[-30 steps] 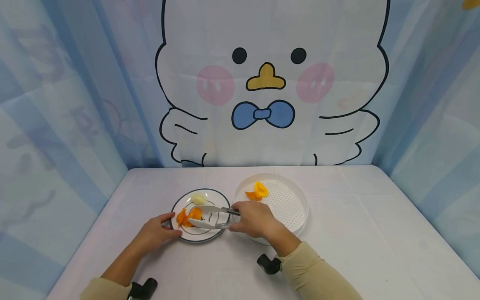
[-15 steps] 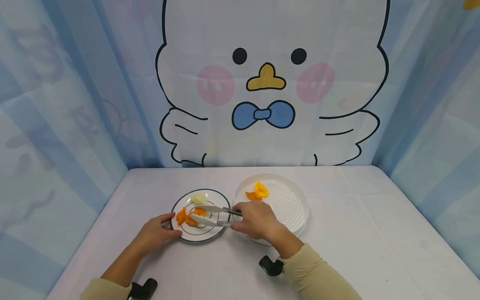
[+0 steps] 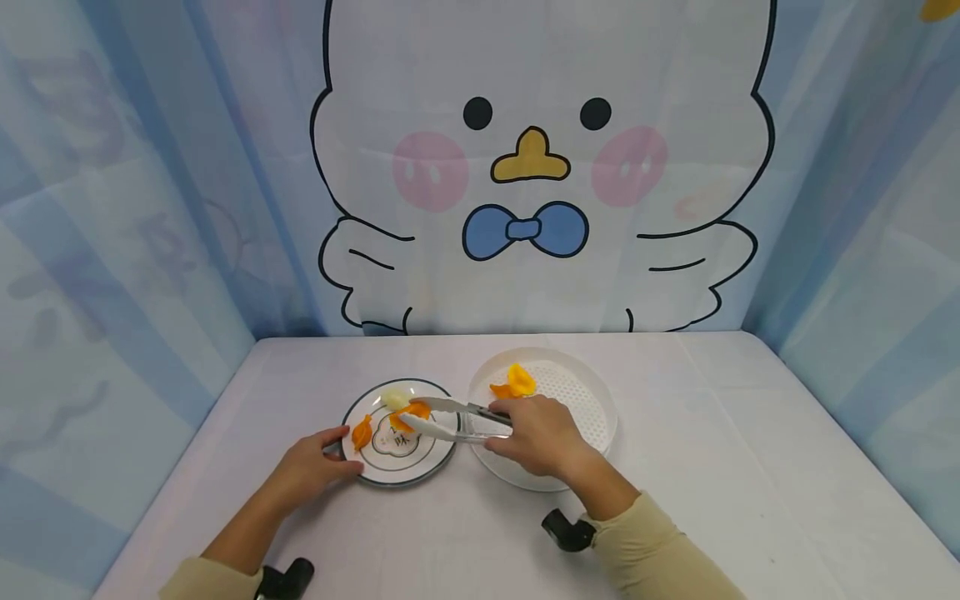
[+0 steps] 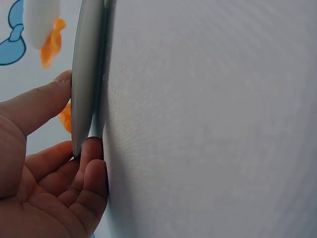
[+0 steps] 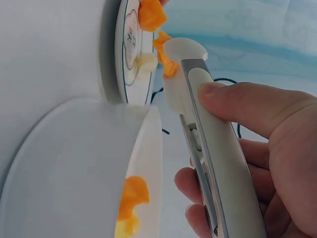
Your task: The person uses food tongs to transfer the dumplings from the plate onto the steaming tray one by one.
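At the left rim of a white plate (image 3: 420,462) with dark rings, my left hand (image 3: 307,468) holds on, thumb over the edge and fingers curled beneath in the left wrist view. My right hand (image 3: 542,440) grips kitchen tongs (image 5: 218,148) with white tips. Between those tips hangs a wavy orange piece (image 5: 164,49), which the left wrist view shows raised off the plate. Another crumpled orange piece (image 3: 362,433) lies on the plate near my left fingers. A pale yellow piece (image 3: 395,397) sits toward the plate's back, close to the tongs' tips.
Right of the plate stands a round white perforated tray (image 3: 581,400), partly behind my right hand. It holds a yellow piece (image 3: 522,379) and an orange piece (image 3: 500,390) at its back left. A printed curtain (image 3: 525,287) borders the table's far edge.
The tongs have closed around one orange piece and lifted it, moving right and slightly back, away from the other orange piece. My left hand has stayed at the plate rim.
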Tool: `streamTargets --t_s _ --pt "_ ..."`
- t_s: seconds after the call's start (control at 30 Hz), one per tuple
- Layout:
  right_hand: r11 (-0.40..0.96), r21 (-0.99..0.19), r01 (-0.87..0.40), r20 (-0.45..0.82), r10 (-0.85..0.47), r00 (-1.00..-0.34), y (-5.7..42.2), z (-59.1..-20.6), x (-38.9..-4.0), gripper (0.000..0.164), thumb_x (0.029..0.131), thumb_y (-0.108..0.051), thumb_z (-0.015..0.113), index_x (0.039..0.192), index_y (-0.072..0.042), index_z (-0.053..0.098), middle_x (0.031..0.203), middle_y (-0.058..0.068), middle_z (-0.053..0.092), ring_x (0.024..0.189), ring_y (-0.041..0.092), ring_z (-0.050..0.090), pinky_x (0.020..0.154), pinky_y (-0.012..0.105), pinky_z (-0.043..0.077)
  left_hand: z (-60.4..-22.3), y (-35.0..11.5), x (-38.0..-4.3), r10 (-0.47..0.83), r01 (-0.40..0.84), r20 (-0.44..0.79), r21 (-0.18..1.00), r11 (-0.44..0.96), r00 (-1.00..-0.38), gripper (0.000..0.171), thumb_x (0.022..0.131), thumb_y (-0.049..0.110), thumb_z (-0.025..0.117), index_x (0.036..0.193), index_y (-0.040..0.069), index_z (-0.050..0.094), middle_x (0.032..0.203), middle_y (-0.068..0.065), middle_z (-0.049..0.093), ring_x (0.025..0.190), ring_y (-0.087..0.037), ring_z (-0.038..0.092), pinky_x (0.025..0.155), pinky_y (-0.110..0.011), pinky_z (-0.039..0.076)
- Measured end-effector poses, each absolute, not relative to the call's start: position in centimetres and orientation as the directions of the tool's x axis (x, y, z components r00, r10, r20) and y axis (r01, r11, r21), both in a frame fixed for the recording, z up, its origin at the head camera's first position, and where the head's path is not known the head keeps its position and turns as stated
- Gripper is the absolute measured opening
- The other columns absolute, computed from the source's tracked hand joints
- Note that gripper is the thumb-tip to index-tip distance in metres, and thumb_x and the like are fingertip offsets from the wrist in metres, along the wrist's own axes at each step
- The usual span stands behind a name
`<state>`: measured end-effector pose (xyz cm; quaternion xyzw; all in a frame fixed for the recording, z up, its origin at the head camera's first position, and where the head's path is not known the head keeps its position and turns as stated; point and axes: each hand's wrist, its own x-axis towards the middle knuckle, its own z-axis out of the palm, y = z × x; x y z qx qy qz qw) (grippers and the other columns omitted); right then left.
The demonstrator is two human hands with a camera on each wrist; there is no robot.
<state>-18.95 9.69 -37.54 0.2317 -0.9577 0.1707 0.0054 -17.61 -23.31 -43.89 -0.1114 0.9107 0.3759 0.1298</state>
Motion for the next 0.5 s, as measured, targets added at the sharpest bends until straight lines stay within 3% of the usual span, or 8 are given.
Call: streamTargets --t_s 0.27,0.5 --pt "0.835 -0.325 -0.444 0.176 -0.408 -0.896 12.2 -37.5 -19.1 0.042 0.083 -0.034 0.08 0.117 -0.011 0.073 0.099 0.004 0.073 0.08 0.026 0.064 0.068 0.041 0.049 -43.9 -23.3 -17.6 -0.107 -0.3 -0.317 0.656 0.693 -0.942 0.081 0.082 0.034 0.083 0.147 0.001 0.047 0.12 -0.02 0.062 0.103 -0.032 0.056 0.094 -0.053 0.048" --pt "0.86 -0.359 -0.364 0.149 -0.332 -0.931 14.7 -37.2 -19.3 0.046 0.086 -0.035 0.076 0.124 -0.009 0.07 0.114 0.008 0.072 0.094 0.029 0.065 0.079 0.045 0.051 -43.7 -23.2 -17.6 -0.111 -0.304 -0.32 0.652 0.695 -0.941 0.081 0.083 0.034 0.082 0.147 0.002 0.047 0.119 -0.02 0.063 0.101 -0.032 0.056 0.093 -0.053 0.048"
